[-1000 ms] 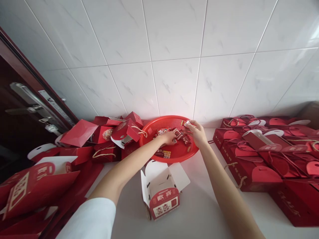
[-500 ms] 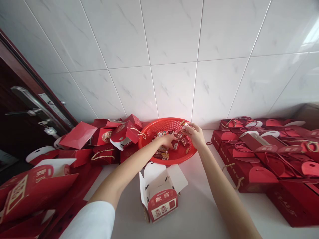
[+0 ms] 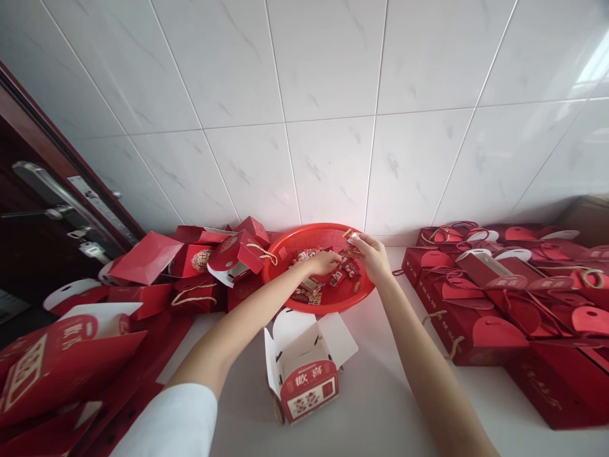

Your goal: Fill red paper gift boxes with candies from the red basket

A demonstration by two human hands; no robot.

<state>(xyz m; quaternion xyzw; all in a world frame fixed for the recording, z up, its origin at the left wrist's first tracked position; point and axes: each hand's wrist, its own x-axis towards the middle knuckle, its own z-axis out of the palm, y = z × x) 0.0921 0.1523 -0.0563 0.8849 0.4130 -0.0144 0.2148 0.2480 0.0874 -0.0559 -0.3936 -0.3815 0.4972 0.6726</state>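
Observation:
A red plastic basket (image 3: 285,244) stands against the tiled wall, with several small wrapped sweets (image 3: 311,285) inside. My left hand (image 3: 325,261) reaches down into it, fingers closed at the sweets; what they pinch, if anything, is too small to name. Over the basket's right side, my right hand (image 3: 371,254) grips small wrapped sweets (image 3: 352,237) between thumb and fingers. In front of the basket an open red and white box (image 3: 309,387) sits on the white table, its flaps spread and no sweets visible inside.
Several red boxes (image 3: 147,257) with rope handles are heaped on the left, some open. Rows of red boxes (image 3: 480,327) fill the right side of the table (image 3: 380,406). A dark door with a metal handle (image 3: 57,209) is at the far left.
My left hand has shifted slightly up and to the right among the sweets, its fingers drawn closer together. My right hand stays nearly in place with its sweets.

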